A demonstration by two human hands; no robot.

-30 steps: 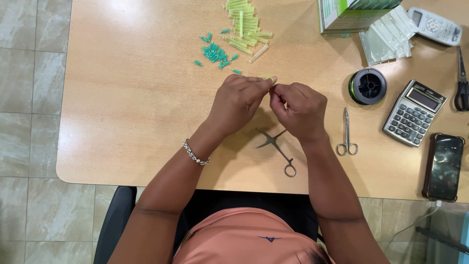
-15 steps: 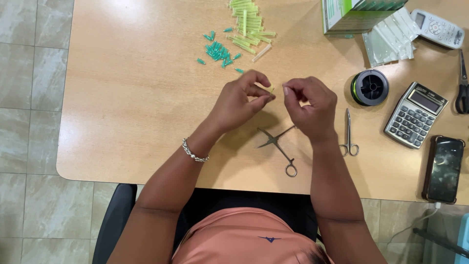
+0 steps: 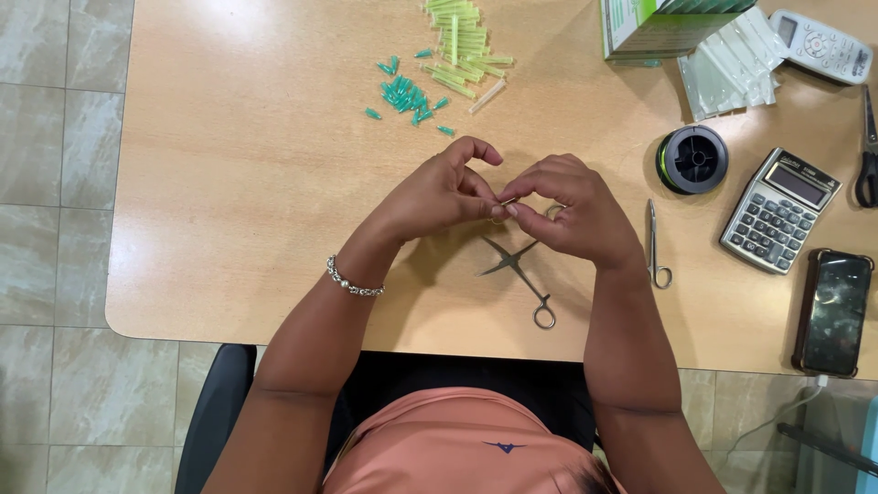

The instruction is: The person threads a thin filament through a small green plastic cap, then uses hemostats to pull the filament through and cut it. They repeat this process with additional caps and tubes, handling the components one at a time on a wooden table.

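Light wooden table (image 3: 229, 183), grey tiled floor (image 3: 55, 137)

Two forceps (image 3: 521, 274), one calculator (image 3: 779, 209), one spool (image 3: 692, 159)

**Clutter Around the Wooden Table**

A black spool (image 3: 692, 159) sat beside a grey calculator (image 3: 780, 210), with a dark phone (image 3: 832, 312) near the table's (image 3: 229, 183) right edge. A white remote (image 3: 820, 45), clear packets (image 3: 732, 69) and a green-and-white box (image 3: 663, 27) lay at the top. Black-handled scissors (image 3: 867, 155) rested far right. Teal caps (image 3: 407, 91) and pale green tubes (image 3: 462, 41) were scattered top centre.
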